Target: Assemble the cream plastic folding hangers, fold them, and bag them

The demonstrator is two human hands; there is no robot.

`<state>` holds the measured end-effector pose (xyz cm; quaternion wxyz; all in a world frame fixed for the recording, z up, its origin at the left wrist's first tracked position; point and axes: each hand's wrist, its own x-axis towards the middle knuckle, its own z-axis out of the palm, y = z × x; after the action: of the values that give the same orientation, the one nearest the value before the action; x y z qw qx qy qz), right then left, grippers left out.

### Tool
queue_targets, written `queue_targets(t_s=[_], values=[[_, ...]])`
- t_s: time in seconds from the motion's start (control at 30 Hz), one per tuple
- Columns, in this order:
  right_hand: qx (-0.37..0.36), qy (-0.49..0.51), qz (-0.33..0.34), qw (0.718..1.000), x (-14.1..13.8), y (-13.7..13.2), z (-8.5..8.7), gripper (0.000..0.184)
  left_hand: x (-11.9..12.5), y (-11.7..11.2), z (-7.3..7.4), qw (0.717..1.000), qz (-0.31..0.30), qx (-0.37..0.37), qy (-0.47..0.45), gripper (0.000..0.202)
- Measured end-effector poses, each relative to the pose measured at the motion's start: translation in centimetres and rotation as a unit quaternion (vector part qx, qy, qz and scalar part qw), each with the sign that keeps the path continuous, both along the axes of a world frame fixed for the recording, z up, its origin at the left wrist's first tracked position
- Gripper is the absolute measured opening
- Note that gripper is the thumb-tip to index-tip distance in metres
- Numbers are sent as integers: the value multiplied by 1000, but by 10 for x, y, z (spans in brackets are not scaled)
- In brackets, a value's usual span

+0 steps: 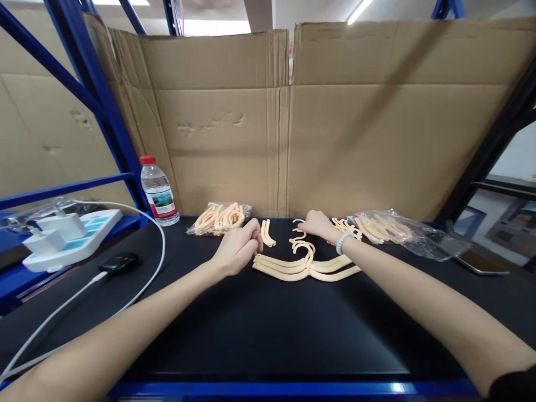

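A stack of cream plastic hangers (305,267) with hooks lies on the black table top (268,324). My left hand (238,248) rests just left of the stack, fingers curled into a loose fist beside two short cream curved pieces (267,233). My right hand (319,225) reaches behind the stack, fingers closed over small cream hook pieces (298,231); what it grips is hidden. A white bead bracelet (342,242) sits on that wrist.
Clear bags of cream parts lie at the back left (218,218) and back right (393,229). A water bottle (158,191), a white power strip with chargers (62,237), a white cable (138,290) and a black device (120,261) sit left. Cardboard (285,123) walls the back.
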<state>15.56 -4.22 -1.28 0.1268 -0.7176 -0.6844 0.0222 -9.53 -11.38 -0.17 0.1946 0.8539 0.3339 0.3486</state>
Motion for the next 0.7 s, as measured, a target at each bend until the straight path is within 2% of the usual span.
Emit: queue_targets(t_s=[0.13,0.4,0.53,0.7], values=[[-7,27,-25,999,-4,11,4,39,0,0,-1,1000,23,4,16,13],[-65,140,-74,985,-8,27,3,21,0,11,-6,993,68,64,67,10],[-56,234,-72,968,-4,18,10,24,-2,25,-10,992,47,75,93,18],[-24,389,-4,921,9,-11,22,26,-3,47,-11,981,13,101,163,30]])
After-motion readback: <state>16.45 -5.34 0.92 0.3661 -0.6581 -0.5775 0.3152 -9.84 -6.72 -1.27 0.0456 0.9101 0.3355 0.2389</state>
